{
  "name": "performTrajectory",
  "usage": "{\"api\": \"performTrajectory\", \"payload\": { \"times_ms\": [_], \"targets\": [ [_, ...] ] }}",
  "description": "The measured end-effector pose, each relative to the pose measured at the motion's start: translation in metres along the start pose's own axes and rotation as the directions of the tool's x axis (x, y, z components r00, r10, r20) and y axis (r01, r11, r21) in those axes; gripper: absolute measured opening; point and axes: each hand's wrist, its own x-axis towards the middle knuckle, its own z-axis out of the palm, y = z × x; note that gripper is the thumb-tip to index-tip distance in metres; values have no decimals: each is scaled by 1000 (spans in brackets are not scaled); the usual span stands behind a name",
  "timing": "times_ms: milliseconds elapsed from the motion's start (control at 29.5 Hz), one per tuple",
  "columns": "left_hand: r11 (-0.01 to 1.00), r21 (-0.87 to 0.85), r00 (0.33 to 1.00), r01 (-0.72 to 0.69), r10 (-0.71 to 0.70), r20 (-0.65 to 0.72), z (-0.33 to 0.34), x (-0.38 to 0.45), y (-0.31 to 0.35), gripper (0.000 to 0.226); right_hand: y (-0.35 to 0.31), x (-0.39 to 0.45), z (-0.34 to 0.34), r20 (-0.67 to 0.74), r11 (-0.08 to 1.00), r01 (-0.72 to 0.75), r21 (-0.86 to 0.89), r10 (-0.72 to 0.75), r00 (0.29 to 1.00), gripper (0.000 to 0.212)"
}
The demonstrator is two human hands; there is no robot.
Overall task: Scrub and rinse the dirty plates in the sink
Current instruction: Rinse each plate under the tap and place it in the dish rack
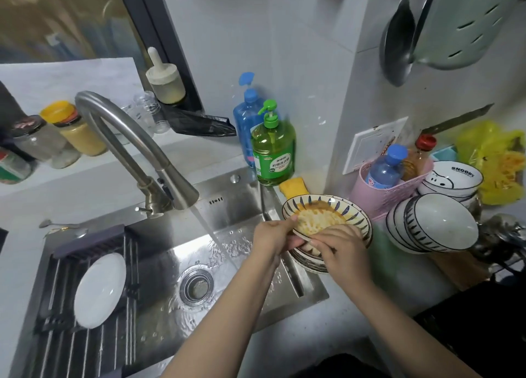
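A dirty plate (327,215) with a blue-striped rim and orange sauce is held tilted over the right edge of the steel sink (242,207). My left hand (274,235) grips its near-left rim, thumb on top. My right hand (340,245) grips the near rim beside it, fingers curled over the edge. Under the hands lies a stack of more striped plates (308,261). Water runs from the faucet (136,150) into the basin, left of the plate. A clean white plate (99,289) leans in the black rack (62,292) at the sink's left.
Green dish soap bottle (273,153), a blue bottle (247,118) and a yellow sponge (294,187) stand behind the sink. Stacked bowls (432,224) and a pink basket (384,192) crowd the counter on the right. Jars (76,130) line the ledge at left. The drain (196,288) sits mid-basin.
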Motion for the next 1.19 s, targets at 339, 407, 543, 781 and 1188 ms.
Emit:
{"api": "performTrajectory", "payload": {
  "times_ms": [339, 407, 543, 781, 1188],
  "targets": [
    [941, -337, 991, 16, 30, 130, -74, -9, 10, 9, -45, 18, 31, -3, 942, 317, 112, -319, 948, 19],
    [906, -423, 992, 23, 32, 124, -98, -10, 8, 13, -59, 18, 50, 32, 925, 349, 150, -357, 933, 16],
    [868, -497, 997, 3, 38, 72, -137, -10, -6, 27, -90, 7, 85, 86, 900, 377, 218, -403, 911, 20],
    [932, -354, 987, -76, 19, -162, -202, 18, -26, 50, -129, -9, 142, 492, 934, 227, 275, -340, 801, 33],
    [990, 124, 954, -63, 96, -283, -266, 63, -38, 74, -137, -20, 190, 923, 959, -285, -3, 112, 368, 45]
  ]
}}
